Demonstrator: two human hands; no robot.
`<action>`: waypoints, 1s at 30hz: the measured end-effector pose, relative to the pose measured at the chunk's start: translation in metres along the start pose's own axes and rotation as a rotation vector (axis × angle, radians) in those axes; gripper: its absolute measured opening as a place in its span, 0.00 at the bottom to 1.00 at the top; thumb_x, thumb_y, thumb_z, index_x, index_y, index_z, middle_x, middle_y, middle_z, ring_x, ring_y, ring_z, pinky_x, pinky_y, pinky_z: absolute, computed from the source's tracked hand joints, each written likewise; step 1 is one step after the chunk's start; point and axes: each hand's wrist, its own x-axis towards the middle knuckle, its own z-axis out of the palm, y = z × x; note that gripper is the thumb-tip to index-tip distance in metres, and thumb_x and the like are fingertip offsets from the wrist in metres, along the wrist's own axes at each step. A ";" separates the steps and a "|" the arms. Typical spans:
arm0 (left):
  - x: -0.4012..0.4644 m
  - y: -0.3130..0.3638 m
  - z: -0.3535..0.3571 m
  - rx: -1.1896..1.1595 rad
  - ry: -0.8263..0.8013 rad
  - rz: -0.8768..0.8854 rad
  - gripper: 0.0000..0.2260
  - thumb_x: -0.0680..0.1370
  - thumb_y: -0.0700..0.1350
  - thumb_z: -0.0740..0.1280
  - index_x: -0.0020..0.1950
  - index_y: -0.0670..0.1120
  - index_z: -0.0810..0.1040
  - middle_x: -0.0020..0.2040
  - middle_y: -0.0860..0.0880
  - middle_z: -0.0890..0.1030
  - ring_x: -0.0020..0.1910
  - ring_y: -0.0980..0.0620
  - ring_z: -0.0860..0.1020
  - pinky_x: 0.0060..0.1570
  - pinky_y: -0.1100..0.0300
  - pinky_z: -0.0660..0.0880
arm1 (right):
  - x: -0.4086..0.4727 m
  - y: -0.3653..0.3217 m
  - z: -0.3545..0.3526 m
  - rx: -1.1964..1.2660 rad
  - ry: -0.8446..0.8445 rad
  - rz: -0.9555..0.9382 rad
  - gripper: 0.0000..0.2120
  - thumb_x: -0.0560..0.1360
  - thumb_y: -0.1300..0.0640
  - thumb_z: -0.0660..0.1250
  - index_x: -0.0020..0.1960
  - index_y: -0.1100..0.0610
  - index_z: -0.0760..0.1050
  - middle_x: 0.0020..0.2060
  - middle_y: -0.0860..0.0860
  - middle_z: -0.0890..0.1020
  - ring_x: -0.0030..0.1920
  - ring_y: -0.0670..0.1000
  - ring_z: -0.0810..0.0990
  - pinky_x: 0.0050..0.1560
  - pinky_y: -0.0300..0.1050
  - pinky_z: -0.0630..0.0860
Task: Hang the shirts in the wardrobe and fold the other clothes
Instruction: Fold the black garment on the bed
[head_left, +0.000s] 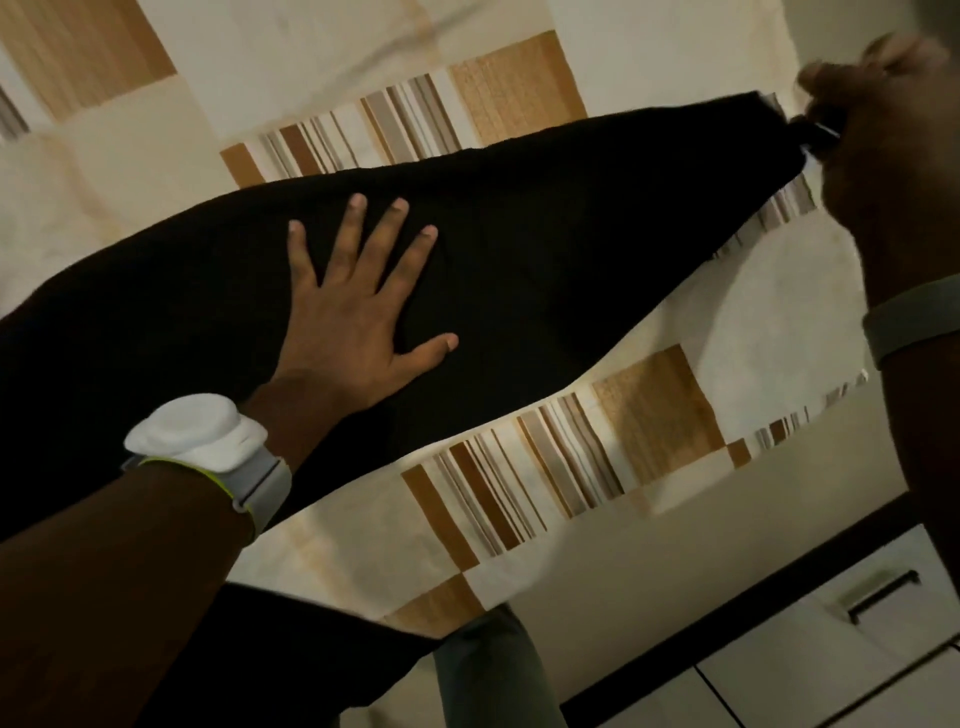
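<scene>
- A black garment (545, 249) is spread in a long band across a bed covered with a cream sheet (727, 312) patterned with tan blocks and brown stripes.
- The garment is laid diagonally, from the left edge of the view up to the upper right, and its surface appears smooth and dark; what kind of garment it is cannot be told.
- The left hand (358, 322) is laid flat on the middle of the garment, with fingers straight and spread and the thumb held out to the side; nothing is gripped by it.
- A white device on a pale strap (208, 441) is worn on the left wrist.
- The right hand (878, 135) is seen at the upper right, blurred, with fingers curled round the narrow end of the garment, which is pinched and gathered there.
- That end is lifted slightly off the sheet by the right hand, as far as can be told.
- A grey-green band (914, 322) is worn on the right wrist.
- More dark cloth (260, 654) is seen at the bottom left, below the left forearm, and a grey-green cloth (493, 670) beside it at the bottom centre.
- At the lower right a pale cabinet front with a dark bar handle (883, 597) is seen; whether it is a drawer or a door cannot be told, and its contents are hidden.
</scene>
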 end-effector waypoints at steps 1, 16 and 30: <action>0.000 -0.001 0.000 0.012 -0.005 -0.004 0.47 0.74 0.78 0.51 0.85 0.54 0.44 0.85 0.47 0.43 0.84 0.42 0.39 0.76 0.26 0.43 | 0.015 0.007 -0.015 -0.025 0.077 -0.013 0.33 0.57 0.46 0.83 0.55 0.62 0.78 0.42 0.50 0.79 0.40 0.45 0.83 0.48 0.43 0.82; 0.004 0.013 -0.022 -0.101 0.019 -0.081 0.41 0.76 0.76 0.50 0.83 0.53 0.57 0.83 0.45 0.54 0.84 0.40 0.47 0.76 0.28 0.42 | -0.092 0.024 0.020 -0.446 -0.360 0.392 0.30 0.73 0.32 0.69 0.67 0.51 0.75 0.62 0.57 0.80 0.62 0.61 0.80 0.63 0.58 0.78; 0.100 0.080 -0.008 -0.024 0.059 0.304 0.41 0.79 0.74 0.43 0.85 0.52 0.45 0.85 0.46 0.43 0.83 0.39 0.39 0.77 0.29 0.41 | -0.104 0.048 0.034 0.710 -0.082 0.306 0.03 0.77 0.57 0.69 0.46 0.56 0.77 0.45 0.52 0.78 0.47 0.52 0.77 0.57 0.49 0.76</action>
